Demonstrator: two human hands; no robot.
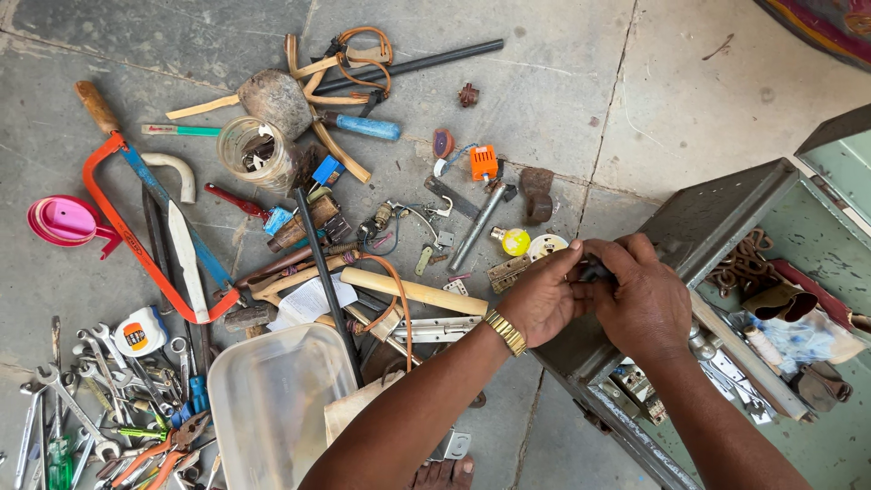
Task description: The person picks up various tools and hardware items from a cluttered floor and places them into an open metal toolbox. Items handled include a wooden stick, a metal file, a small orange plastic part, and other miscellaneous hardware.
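Left hand (543, 304) and right hand (644, 299) together pinching a small dark part (594, 269), above open metal toolbox (717, 218)

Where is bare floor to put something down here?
Bare floor lies top right, between the black rod and the metal box. The top-left corner above the hacksaw is also bare. Crowded: centre, and the wrenches at bottom left.
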